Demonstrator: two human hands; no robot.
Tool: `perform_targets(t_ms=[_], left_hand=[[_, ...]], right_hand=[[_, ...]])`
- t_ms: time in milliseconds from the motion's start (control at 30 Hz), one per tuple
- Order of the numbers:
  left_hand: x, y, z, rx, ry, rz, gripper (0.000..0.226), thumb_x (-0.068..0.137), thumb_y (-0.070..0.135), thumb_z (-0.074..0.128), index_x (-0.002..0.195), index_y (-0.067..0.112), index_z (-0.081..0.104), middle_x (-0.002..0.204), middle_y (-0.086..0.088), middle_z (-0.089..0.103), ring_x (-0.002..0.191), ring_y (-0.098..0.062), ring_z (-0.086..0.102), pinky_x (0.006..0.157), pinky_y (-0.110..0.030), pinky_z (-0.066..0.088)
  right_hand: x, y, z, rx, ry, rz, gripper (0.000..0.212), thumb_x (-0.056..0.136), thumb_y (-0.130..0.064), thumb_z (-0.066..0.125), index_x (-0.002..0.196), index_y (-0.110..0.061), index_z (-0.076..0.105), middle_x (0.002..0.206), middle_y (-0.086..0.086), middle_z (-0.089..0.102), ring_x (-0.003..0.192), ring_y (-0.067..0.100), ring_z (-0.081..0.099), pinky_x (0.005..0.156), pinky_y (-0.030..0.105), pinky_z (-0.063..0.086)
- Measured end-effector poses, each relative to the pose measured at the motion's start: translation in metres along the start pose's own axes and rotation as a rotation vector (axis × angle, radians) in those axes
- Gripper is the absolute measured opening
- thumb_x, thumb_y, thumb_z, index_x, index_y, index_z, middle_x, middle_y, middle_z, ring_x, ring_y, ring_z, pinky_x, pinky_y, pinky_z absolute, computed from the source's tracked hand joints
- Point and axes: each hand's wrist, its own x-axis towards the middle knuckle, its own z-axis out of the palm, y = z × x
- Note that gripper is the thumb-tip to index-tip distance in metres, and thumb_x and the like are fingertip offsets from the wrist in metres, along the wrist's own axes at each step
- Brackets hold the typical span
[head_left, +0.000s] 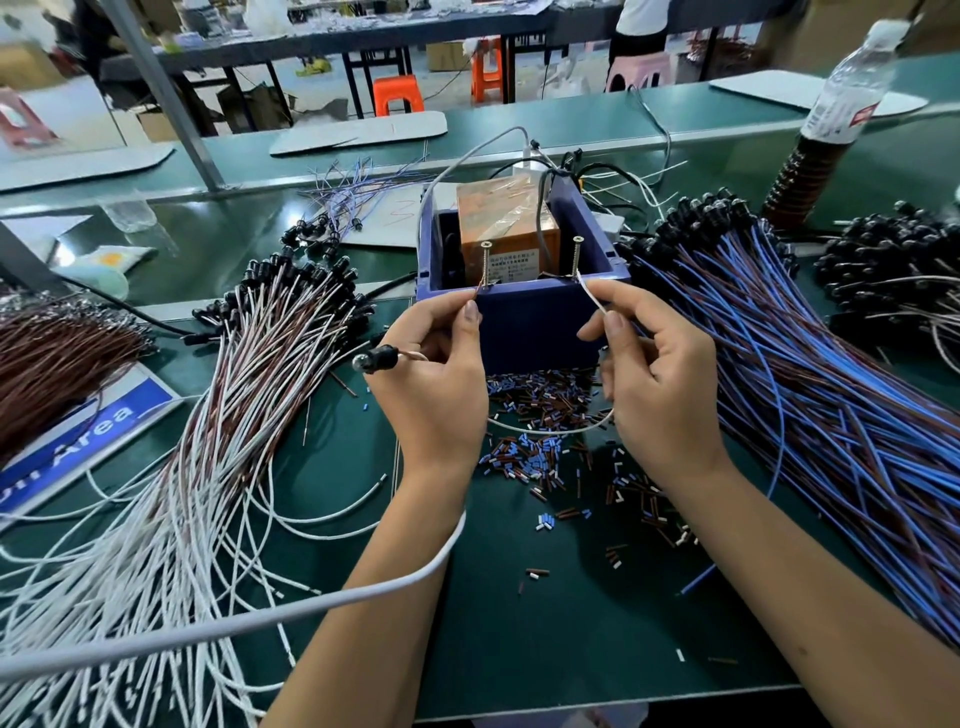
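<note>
Near the middle of the green worktop (571, 623), both hands are raised against the near wall of a blue box (535, 327). The box holds an orange block (506, 223) wrapped in clear tape. Two screws stand upright at the box's near rim. The left hand (436, 384) pinches a thin brown lead (477, 292) between thumb and forefinger, with the lead's tip at the foot of the left screw (486, 265). The other fingers of this hand are curled, and a small black lamp holder (371, 359) with a clear bulb sticks out from them to the left. The right hand (654, 384) pinches a white lead (592, 299) between thumb and forefinger. The end of this lead reaches up to the base of the right screw (576, 257), and the rest of it sags in a loop below both hands. Whether either tip actually touches its screw cannot be told. Just near of the box lies a scatter of cut insulation scraps (535, 452) in blue, brown and white. A thick fan of white-and-brown wires (208, 441) with black holders at their far ends spreads on the left, and a bundle of blue wires (831, 415) lies on the right. A grey cable (311, 605) crosses over the left forearm. A plastic bottle (841, 98) stands at the far right, and a blue sign (88, 436) lies flat on the left.
</note>
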Motion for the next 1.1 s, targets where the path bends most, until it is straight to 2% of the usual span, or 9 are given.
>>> perform_targets(t_ms=[133,367,433,600,733,867,967,1100], left_hand=[[0.001,-0.001,0.000,-0.010,-0.015,-0.017,0.012,0.094,-0.002,0.069,0.099,0.005,0.077,0.087,-0.003,0.074,0.081,-0.010,0.069,0.076,-0.018,0.051],[0.001,-0.002,0.000,-0.021,-0.033,-0.031,0.014,0.095,-0.002,0.068,0.102,0.006,0.077,0.091,-0.006,0.075,0.085,-0.012,0.072,0.080,-0.018,0.053],[0.001,-0.002,0.000,-0.025,-0.031,-0.031,0.014,0.095,-0.002,0.068,0.102,0.006,0.077,0.091,-0.007,0.075,0.084,-0.011,0.072,0.080,-0.018,0.053],[0.000,-0.001,-0.001,-0.014,-0.012,0.007,0.015,0.094,-0.003,0.067,0.099,0.007,0.077,0.089,-0.006,0.074,0.083,-0.011,0.070,0.079,-0.018,0.051],[-0.001,-0.001,0.000,-0.028,-0.010,-0.017,0.019,0.094,-0.002,0.067,0.098,0.014,0.076,0.091,-0.005,0.076,0.083,-0.010,0.072,0.078,-0.017,0.052],[0.000,-0.003,0.000,-0.007,-0.019,-0.005,0.014,0.094,-0.002,0.068,0.100,0.007,0.077,0.093,-0.008,0.076,0.087,-0.016,0.073,0.081,-0.021,0.054],[0.000,-0.003,0.000,0.004,-0.020,0.001,0.014,0.094,-0.001,0.068,0.100,0.008,0.077,0.092,-0.008,0.076,0.086,-0.015,0.072,0.081,-0.019,0.053],[0.000,-0.005,0.000,-0.014,-0.024,-0.026,0.018,0.095,-0.001,0.068,0.100,0.014,0.077,0.092,-0.007,0.076,0.086,-0.014,0.073,0.080,-0.020,0.053]], right_hand=[[0.000,-0.002,-0.001,0.015,-0.005,0.010,0.031,0.110,-0.008,0.047,0.132,-0.016,0.068,0.090,-0.006,0.066,0.054,0.031,0.047,0.049,0.048,0.043],[0.001,-0.002,-0.003,0.023,0.028,-0.042,0.031,0.110,-0.005,0.046,0.129,-0.013,0.069,0.092,-0.005,0.066,0.052,0.026,0.049,0.049,0.048,0.044],[0.000,-0.001,-0.003,-0.017,0.041,-0.100,0.030,0.110,-0.005,0.046,0.127,-0.011,0.069,0.093,-0.002,0.066,0.057,0.024,0.052,0.052,0.047,0.047],[0.005,-0.002,-0.001,-0.106,0.111,-0.204,0.027,0.108,-0.002,0.049,0.122,-0.006,0.072,0.094,0.003,0.070,0.072,0.010,0.061,0.064,0.030,0.047],[0.010,-0.001,-0.004,-0.257,0.221,-0.300,0.027,0.105,0.004,0.053,0.121,-0.002,0.073,0.093,0.006,0.073,0.084,0.017,0.070,0.073,0.037,0.058],[0.010,0.000,-0.006,-0.266,0.234,-0.269,0.028,0.106,0.000,0.052,0.125,-0.002,0.072,0.096,0.006,0.074,0.070,0.018,0.068,0.064,0.038,0.058],[0.010,0.001,-0.007,-0.249,0.229,-0.266,0.028,0.107,-0.001,0.051,0.126,-0.003,0.072,0.096,0.006,0.074,0.068,0.018,0.066,0.062,0.039,0.057],[0.009,-0.001,-0.005,-0.255,0.192,-0.303,0.027,0.107,0.000,0.052,0.123,-0.003,0.074,0.095,0.005,0.074,0.069,0.008,0.063,0.061,0.028,0.052]])
